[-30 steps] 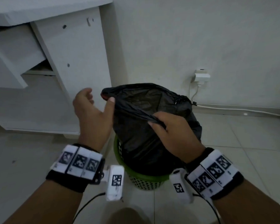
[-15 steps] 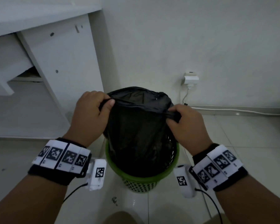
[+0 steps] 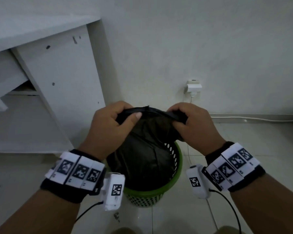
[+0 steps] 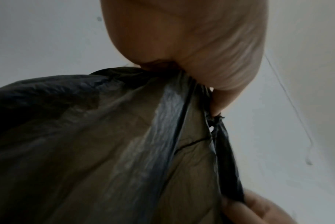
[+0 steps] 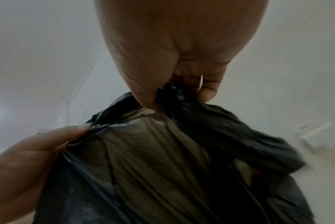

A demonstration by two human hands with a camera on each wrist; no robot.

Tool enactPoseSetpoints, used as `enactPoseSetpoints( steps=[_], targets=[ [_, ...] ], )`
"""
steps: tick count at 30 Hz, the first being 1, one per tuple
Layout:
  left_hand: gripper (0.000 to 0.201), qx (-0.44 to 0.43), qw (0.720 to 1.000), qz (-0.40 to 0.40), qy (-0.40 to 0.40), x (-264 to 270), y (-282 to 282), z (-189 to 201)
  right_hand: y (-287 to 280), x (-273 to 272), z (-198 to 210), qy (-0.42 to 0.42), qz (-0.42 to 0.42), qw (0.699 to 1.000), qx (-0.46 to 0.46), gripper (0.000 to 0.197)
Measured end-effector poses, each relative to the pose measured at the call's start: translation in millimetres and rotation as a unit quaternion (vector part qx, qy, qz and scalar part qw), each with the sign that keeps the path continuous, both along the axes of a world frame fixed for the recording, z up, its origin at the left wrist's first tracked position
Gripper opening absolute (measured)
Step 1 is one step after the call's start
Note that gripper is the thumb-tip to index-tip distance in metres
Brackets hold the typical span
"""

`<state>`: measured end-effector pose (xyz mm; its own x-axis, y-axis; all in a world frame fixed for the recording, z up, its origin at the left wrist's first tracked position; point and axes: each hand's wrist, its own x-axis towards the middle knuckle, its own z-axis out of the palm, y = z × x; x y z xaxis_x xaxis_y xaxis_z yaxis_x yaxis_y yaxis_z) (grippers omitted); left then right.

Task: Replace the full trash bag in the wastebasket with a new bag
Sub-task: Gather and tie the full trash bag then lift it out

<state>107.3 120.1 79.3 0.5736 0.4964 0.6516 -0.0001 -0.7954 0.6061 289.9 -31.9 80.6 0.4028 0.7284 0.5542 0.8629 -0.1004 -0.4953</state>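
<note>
Both hands have drawn closer together since half a second ago, stretching the black trash bag's [image 3: 147, 154] mouth flat above the green wastebasket [image 3: 177, 168]; the left hand [image 3: 108, 127] pinches the bag's rim between thumb and curled fingers; the right hand [image 3: 193, 124] grips the bunched opposite edge. The bag's lower part sits inside the wastebasket, which stands just in front of the wall socket [image 3: 194, 86].

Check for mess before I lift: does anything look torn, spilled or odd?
Small dark debris lies on the white floor tiles in front of the green perforated wastebasket. The black plastic bag shows no tear or spill.
</note>
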Motion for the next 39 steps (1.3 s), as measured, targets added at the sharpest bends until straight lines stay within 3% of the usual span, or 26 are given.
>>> enactPoseSetpoints(
  steps=[4, 7, 10, 12, 14, 16, 19, 21, 24, 27, 28, 30, 32, 34, 36, 38, 39],
  targets=[
    [0.028, -0.031, 0.995, 0.084, 0.048, -9, 17, -5, -15, 21, -19, 0.051, -0.031, 0.997, -0.037, 0.019],
    [0.010, -0.023, 0.988, 0.122, 0.094, -2, 14, -4, -17, 25, -8, 0.059, -0.014, 0.998, -0.012, 0.022],
    [0.051, 0.037, 0.994, 0.065, 0.086, 9, -10, 9, -10, 19, 11, -0.014, 0.019, 1.000, -0.008, 0.028],
    [0.058, 0.089, 0.988, 0.006, 0.122, 21, -28, 16, -6, 13, 19, -0.051, 0.040, 0.998, -0.014, 0.033],
    [0.039, 0.112, 0.984, -0.023, 0.139, 31, -38, 16, -7, 8, 20, -0.071, 0.048, 0.996, -0.002, 0.038],
    [0.016, 0.095, 0.990, -0.038, 0.094, 31, -38, 11, -11, 9, 14, -0.080, 0.041, 0.996, -0.003, 0.034],
    [0.016, -0.018, 0.997, -0.059, 0.034, 18, -32, 0, -18, 23, -7, -0.077, -0.004, 0.994, -0.073, 0.020],
    [0.020, -0.050, 0.995, -0.074, 0.035, 7, -31, -7, -21, 31, -24, -0.069, -0.039, 0.991, -0.112, 0.012],
    [0.029, -0.076, 0.992, 0.002, 0.101, 1, -24, -21, -24, 33, -35, -0.011, -0.075, 0.995, -0.064, 0.015],
    [0.012, -0.098, 0.962, 0.109, 0.231, 0, -15, -31, -20, 23, -30, -0.004, -0.063, 0.997, 0.039, 0.021],
    [0.015, -0.087, 0.955, 0.109, 0.261, 0, -16, -30, -18, 18, -27, -0.021, -0.052, 0.997, 0.055, 0.022],
    [0.056, -0.062, 0.952, 0.049, 0.295, 2, -22, -24, -12, 7, -25, -0.043, -0.025, 0.997, 0.065, 0.023],
    [0.074, -0.094, 0.956, -0.032, 0.277, 11, -38, -13, -8, -5, -25, -0.039, 0.005, 0.997, 0.069, 0.024],
    [0.068, -0.157, 0.962, -0.060, 0.213, 21, -49, -12, -5, -14, -27, -0.008, 0.047, 0.997, 0.062, 0.028],
    [0.047, -0.205, 0.968, -0.045, 0.141, 28, -54, -16, -6, -23, -31, 0.059, 0.082, 0.993, 0.054, 0.034],
    [0.032, -0.229, 0.968, -0.044, 0.089, 30, -54, -24, -9, -29, -35, 0.186, 0.094, 0.975, 0.079, 0.038],
    [0.030, -0.233, 0.968, -0.050, 0.077, 30, -55, -29, -10, -31, -37, 0.280, 0.092, 0.951, 0.098, 0.038]
  ],
)
